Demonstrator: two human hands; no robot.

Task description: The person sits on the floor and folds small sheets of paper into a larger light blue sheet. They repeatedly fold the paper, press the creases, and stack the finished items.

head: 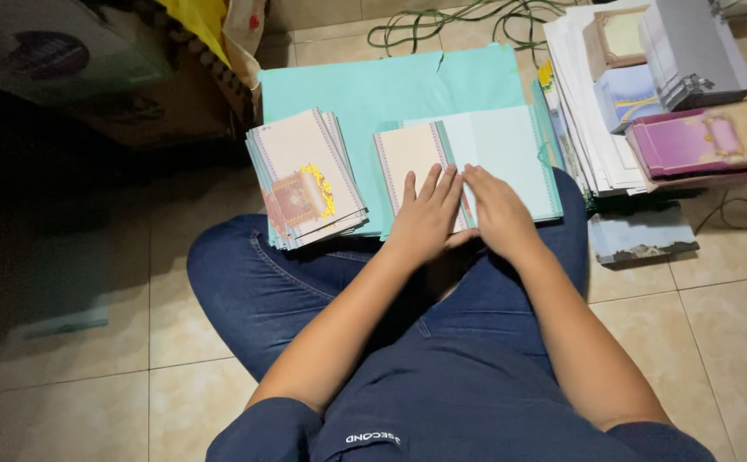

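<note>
A cream and pale-teal folded card lies flat and partly open on a large teal paper sheet spread on the tiled floor. Its cream flap, with a patterned border, sits at the left; its near edge rests on the person's lap.

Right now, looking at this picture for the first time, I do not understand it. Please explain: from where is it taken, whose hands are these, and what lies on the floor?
A camera on a seated person's head looks down over the lap. The left hand and right hand press flat, with no grip, on a pale folded card with a teal edge, over a large teal paper sheet on the beige tiled floor. Left lies a fanned stack of cream cards with gold ornament; right, a pile of white sheets and purple cards.
</note>
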